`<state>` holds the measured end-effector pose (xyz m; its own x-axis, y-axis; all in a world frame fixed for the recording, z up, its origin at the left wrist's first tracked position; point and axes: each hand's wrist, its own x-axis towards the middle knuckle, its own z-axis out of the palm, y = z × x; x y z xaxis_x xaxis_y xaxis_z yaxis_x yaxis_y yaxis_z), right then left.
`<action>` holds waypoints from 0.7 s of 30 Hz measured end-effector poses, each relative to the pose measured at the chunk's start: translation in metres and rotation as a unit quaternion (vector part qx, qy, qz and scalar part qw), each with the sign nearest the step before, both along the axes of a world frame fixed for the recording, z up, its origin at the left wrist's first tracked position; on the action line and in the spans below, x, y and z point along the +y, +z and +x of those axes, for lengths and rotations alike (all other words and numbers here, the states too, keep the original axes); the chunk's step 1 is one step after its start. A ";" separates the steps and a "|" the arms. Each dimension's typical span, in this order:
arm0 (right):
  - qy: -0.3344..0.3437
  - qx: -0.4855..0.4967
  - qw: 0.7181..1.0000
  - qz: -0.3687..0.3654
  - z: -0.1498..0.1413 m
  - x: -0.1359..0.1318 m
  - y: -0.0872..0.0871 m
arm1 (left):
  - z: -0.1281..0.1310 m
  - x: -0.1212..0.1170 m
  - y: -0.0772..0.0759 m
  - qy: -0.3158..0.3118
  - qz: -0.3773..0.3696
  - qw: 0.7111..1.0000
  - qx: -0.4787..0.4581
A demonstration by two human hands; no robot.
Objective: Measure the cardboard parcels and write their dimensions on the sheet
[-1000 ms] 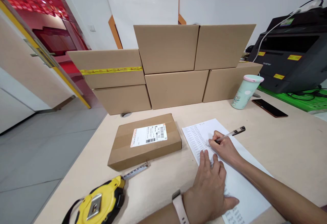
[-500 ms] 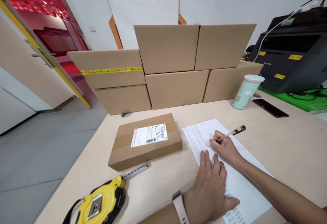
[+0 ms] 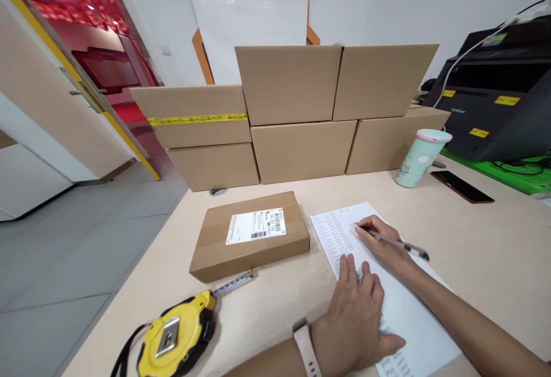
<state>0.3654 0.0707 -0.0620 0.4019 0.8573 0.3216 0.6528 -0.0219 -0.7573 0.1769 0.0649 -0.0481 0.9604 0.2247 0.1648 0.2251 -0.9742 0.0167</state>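
Note:
A sheet of paper [image 3: 413,308] with printed columns lies on the table, partly covered by both hands. My left hand [image 3: 355,314], with a pale band on its wrist, rests flat on the sheet, fingers spread. In my right hand [image 3: 383,245] is a pen [image 3: 415,249] with a clear barrel; its dark tip is over the upper part of the sheet. Whether the tip touches the paper I cannot tell. Left of the sheet sits a flat cardboard box [image 3: 215,251] bearing a white shipping label [image 3: 256,226].
A yellow tape measure [image 3: 176,334] with its blade slightly out lies at front left. Several stacked cardboard boxes [image 3: 301,150] line the back. To the right are a mint tumbler [image 3: 419,159], a phone [image 3: 462,186] and a black printer [image 3: 495,90].
My right hand has moved up the sheet, and the pen has swung so its back end points lower right. My left hand stays on the paper. The view has shifted slightly.

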 end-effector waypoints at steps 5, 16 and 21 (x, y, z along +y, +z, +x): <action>0.083 -0.165 0.983 0.019 0.021 0.000 -0.008 | -0.001 0.000 0.004 0.003 0.051 0.999 -0.015; 0.037 -0.140 0.987 -0.071 0.058 0.009 -0.027 | -0.053 -0.025 0.044 0.095 0.045 0.991 -0.087; 0.027 -0.200 0.978 -0.057 0.043 -0.008 0.005 | -0.164 -0.008 0.047 0.331 -0.081 0.905 -0.255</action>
<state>0.4088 0.0628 -0.0575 0.2158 0.9136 0.3446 0.8990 -0.0481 -0.4354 0.0130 0.0567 -0.0016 0.4154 0.7834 0.4624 0.6814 -0.6047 0.4124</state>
